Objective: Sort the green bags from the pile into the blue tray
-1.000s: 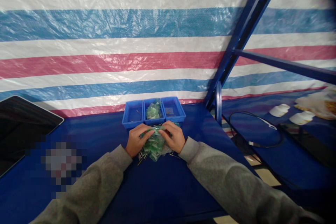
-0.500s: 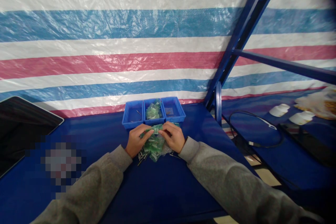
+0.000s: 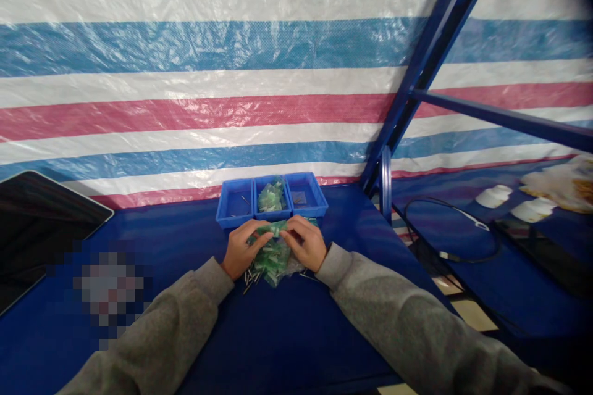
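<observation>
Between my two hands is a small green plastic bag (image 3: 278, 228), pinched at its left by my left hand (image 3: 244, 248) and at its right by my right hand (image 3: 306, 243). Thumbs and fingertips of both hands are closed on it. Beneath them lies a pile of green and clear plastic bags (image 3: 272, 262) on the blue table. Thin metal pins (image 3: 251, 278) poke out by my left hand, and a few more lie under my right. What the small bag contains is too small to make out.
Three joined blue bins stand behind my hands: the left bin (image 3: 222, 205) and right bin (image 3: 319, 194) hold a few small pieces, the middle bin (image 3: 272, 215) green bags. A dark screen (image 3: 46, 228) is at left. A blue frame post (image 3: 386, 182), cable (image 3: 463, 259) and white bottles (image 3: 493, 196) are at right.
Both hands stay nearly in place with the small green bag between their fingertips. The view has shifted very slightly; nothing else has visibly moved.
</observation>
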Demonstrator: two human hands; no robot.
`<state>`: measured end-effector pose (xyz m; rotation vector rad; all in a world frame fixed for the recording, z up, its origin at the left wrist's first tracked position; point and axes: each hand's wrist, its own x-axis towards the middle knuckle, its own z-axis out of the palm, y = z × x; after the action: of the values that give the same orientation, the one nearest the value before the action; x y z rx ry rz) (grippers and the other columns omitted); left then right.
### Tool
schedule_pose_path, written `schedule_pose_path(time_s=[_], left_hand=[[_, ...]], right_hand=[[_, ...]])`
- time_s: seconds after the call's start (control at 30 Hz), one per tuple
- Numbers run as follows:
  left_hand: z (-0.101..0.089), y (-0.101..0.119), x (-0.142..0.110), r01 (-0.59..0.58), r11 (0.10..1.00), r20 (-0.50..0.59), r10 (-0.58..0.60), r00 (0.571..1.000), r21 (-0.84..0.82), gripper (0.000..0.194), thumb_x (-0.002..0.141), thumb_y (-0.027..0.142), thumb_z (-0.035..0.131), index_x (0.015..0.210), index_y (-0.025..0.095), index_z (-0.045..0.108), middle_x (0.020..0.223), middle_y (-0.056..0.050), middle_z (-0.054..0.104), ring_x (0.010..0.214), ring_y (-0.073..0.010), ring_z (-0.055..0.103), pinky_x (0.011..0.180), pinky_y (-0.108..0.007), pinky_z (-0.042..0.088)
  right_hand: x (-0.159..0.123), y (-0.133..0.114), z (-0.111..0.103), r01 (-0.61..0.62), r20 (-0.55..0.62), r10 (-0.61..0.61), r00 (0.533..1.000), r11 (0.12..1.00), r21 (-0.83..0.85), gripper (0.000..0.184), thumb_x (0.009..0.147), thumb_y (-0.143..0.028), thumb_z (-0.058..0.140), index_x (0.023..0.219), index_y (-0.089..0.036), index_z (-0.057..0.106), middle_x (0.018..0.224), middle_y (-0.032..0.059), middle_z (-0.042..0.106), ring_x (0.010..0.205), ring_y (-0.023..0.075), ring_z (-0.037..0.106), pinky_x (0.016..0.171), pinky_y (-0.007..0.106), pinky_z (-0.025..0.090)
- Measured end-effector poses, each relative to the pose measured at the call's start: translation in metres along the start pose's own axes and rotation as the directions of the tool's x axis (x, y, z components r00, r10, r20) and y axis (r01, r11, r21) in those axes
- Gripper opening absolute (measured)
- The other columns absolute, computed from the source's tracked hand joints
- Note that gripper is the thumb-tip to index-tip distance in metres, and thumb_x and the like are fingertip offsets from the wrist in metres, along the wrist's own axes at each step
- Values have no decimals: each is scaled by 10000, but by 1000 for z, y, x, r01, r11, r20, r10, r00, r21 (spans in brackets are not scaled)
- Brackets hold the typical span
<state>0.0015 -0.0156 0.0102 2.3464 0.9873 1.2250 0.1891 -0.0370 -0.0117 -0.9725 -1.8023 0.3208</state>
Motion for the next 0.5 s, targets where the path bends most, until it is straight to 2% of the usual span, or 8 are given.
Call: schedule_pose_path(time_s=[0.1, 0.2, 0.33, 0.5], left_hand=[[0, 1, 0, -4, 1000, -5, 4, 1000, -16, 154, 833, 285, 564, 887, 157, 629, 840, -43, 658, 713, -131, 597, 705, -255, 499], [0, 1, 0, 36, 999, -10, -36, 999, -30, 203, 821, 284, 580, 984, 166, 612, 935, -50, 654, 696, -122, 600, 696, -254, 511], [2, -1, -1, 95, 994, -50, -97, 994, -52, 277, 806, 283, 596, 1060, 172, 581, 953, -45, 641, 704, -122, 609, 668, -242, 524], [3, -3, 0, 89, 992, -141, -102, 985, -95, 249, 812, 265, 580, 1039, 165, 571, 934, -49, 621, 784, -135, 611, 648, -229, 523]], right_hand=[[0, 0, -1, 2, -24, -1, 1000, 1000, 13, 179, 882, -286, 467, 786, -179, 573, 747, 29, 551, 621, 120, 475, 586, 241, 399], [0, -1, -2, -12, -49, 12, 999, 1000, -3, 181, 876, -297, 476, 781, -180, 577, 674, 11, 536, 592, 119, 475, 585, 240, 404], [-1, -2, -4, -89, -69, 89, 994, 996, 0, 187, 882, -306, 461, 835, -180, 591, 674, 8, 580, 581, 116, 515, 605, 236, 423], [0, 0, -3, -205, -93, 210, 973, 977, 61, 207, 880, -347, 465, 858, -184, 590, 572, -22, 562, 507, 109, 520, 562, 228, 427]])
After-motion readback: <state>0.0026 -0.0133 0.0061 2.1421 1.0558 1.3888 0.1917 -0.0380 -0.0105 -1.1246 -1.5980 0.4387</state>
